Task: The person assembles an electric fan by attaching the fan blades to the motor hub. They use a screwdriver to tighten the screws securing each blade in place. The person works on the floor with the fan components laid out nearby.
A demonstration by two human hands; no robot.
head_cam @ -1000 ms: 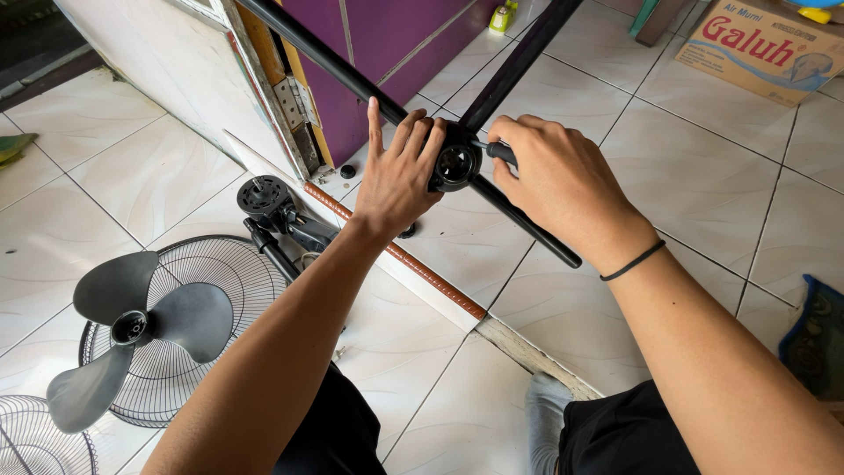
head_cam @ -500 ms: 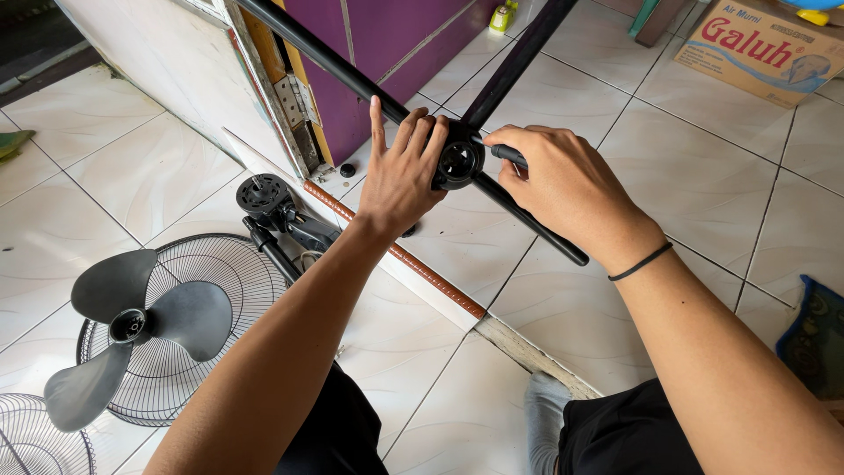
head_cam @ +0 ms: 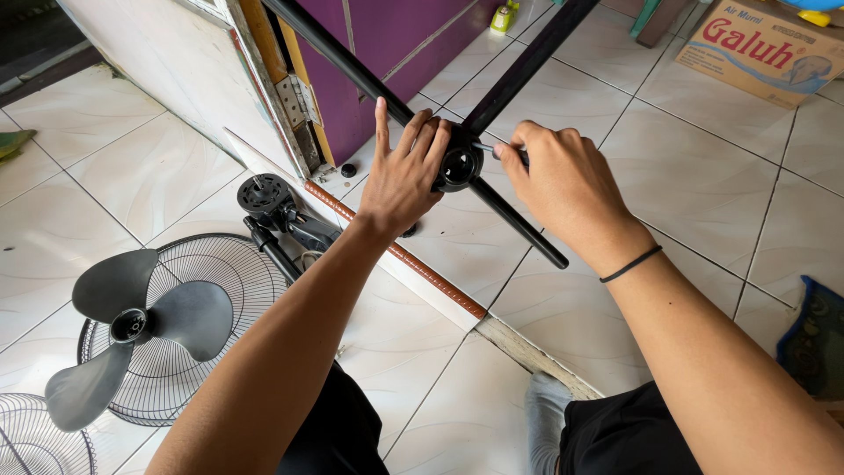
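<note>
- Step in hand, as we read it: fastening the crossed black leg tubes of a fan stand at their round central hub, held up in the air above the floor
- Our left hand is spread, fingers straight and fanned, palm and fingertips pressed flat against the hub's left side to brace it
- Our right hand is closed in a pinch on a slim screwdriver, metal tip pointing into the hub from the right; the handle is mostly hidden in the fist
- Next move, our judgement: keep the tip seated and square to the fastener while turning, left hand countering so the hub doesn't rotate; the screw itself is too small to make out
- Risk: tip slipping toward the left fingertips, which sit just beside it
- Floor: glossy white tiles with a marbled pattern, a raised door sill running diagonally under the work
- On the floor to our left: grey three-blade fan blade lying on a wire grille, second grille at the bottom-left corner, black motor head near the sill
- Room: purple door panel with hinge behind the tubes, cardboard box at top right, small dark cap by the door
</note>
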